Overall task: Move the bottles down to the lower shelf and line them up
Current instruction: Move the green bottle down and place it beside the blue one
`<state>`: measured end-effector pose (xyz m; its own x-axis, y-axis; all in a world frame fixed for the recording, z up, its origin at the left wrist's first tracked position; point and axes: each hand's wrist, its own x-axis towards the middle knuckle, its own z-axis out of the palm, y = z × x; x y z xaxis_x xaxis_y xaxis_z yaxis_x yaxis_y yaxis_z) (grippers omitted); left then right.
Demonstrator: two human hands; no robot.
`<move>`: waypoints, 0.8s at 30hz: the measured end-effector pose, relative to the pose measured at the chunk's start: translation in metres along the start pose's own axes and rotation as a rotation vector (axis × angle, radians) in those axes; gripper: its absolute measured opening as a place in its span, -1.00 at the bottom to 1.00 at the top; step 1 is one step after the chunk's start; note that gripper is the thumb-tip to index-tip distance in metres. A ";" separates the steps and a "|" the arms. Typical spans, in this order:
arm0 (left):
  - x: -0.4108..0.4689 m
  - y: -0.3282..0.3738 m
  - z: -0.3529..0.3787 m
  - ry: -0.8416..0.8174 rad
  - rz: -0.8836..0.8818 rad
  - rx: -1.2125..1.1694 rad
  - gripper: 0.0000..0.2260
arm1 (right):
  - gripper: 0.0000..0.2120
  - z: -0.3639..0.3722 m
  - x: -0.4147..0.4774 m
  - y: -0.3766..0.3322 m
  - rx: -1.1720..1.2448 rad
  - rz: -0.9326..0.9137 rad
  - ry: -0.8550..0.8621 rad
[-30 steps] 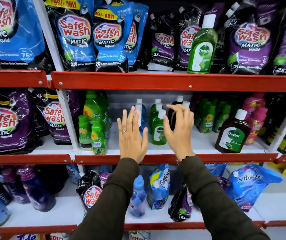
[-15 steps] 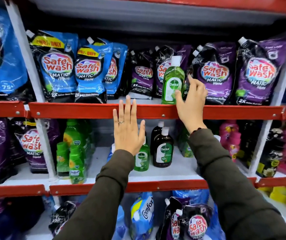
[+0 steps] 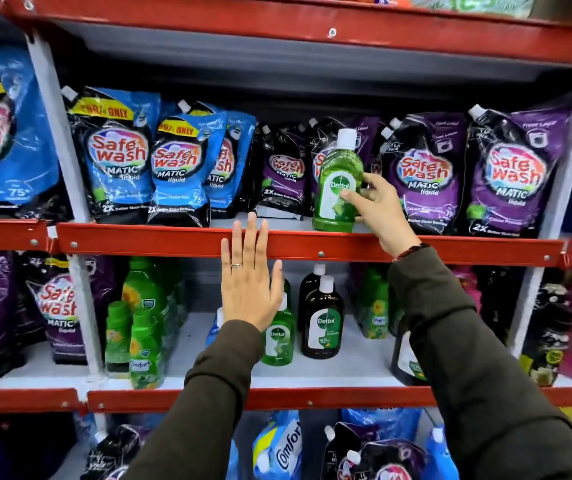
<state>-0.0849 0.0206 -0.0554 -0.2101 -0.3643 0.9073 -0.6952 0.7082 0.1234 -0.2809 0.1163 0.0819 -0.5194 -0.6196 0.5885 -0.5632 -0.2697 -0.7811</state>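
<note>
A green Dettol bottle (image 3: 337, 183) with a white cap stands on the upper shelf (image 3: 173, 241) among detergent pouches. My right hand (image 3: 378, 206) wraps around its right side, thumb on the label. My left hand (image 3: 250, 282) is flat and open with fingers spread, in front of the upper shelf's red edge, holding nothing. On the lower shelf (image 3: 347, 362) stand a small green Dettol bottle (image 3: 279, 337), partly behind my left hand, and two brown Dettol bottles (image 3: 322, 320) one behind the other. Another dark bottle (image 3: 406, 355) is mostly hidden by my right sleeve.
Blue Safewash pouches (image 3: 118, 157) and purple Safewash pouches (image 3: 426, 174) crowd the upper shelf around the bottle. Green bottles (image 3: 142, 320) fill the lower shelf's left side, more green ones (image 3: 374, 306) stand at the back right. White uprights (image 3: 80, 306) divide the bays. Comfort pouches (image 3: 284, 445) sit below.
The view tilted up from the lower shelf. My right hand rose from the lower shelf to the green bottle on the upper shelf and closed on it. My left hand rose to the red shelf edge.
</note>
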 end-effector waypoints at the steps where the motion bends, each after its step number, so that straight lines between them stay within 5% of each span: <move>1: 0.000 0.000 0.000 -0.001 0.001 0.003 -0.36 | -0.45 0.000 0.000 -0.004 0.013 -0.007 0.004; 12: -0.008 -0.005 -0.006 -0.025 0.044 0.046 -0.32 | -0.62 -0.008 -0.037 -0.037 0.167 -0.092 -0.058; 24: -0.105 -0.001 0.008 -0.161 0.034 -0.027 -0.36 | -0.62 0.019 -0.126 0.039 0.219 -0.023 -0.172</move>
<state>-0.0677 0.0533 -0.1537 -0.3421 -0.4302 0.8354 -0.6672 0.7373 0.1065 -0.2251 0.1701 -0.0268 -0.3805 -0.7224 0.5774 -0.4114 -0.4269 -0.8053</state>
